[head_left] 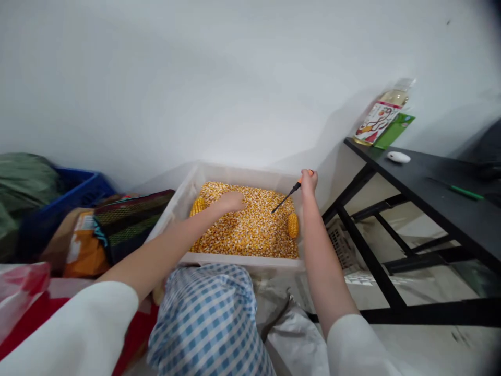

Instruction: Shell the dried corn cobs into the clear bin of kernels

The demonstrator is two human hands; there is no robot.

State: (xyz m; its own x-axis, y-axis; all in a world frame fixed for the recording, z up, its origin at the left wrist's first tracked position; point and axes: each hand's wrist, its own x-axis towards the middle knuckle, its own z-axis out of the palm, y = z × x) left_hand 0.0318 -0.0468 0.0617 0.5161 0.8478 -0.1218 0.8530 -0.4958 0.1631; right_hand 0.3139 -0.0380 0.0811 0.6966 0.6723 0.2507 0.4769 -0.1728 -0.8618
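A translucent white plastic bin holds a bed of loose yellow corn kernels. My left hand is at the kernels in the middle of the bin, its back toward me; its fingers are turned down and hidden. Over the bin's right side, my right hand is closed round the orange handle of a screwdriver. The dark shaft slants down and left, its tip just over or at the kernels. One ear of corn lies by the right wall, and another ear of corn by the left wall.
On the right stands a black table with a bottle, a green box, a white oval object and a green pen-like item. Bags and a blue crate crowd the left. Blue checked cloth lies before the bin.
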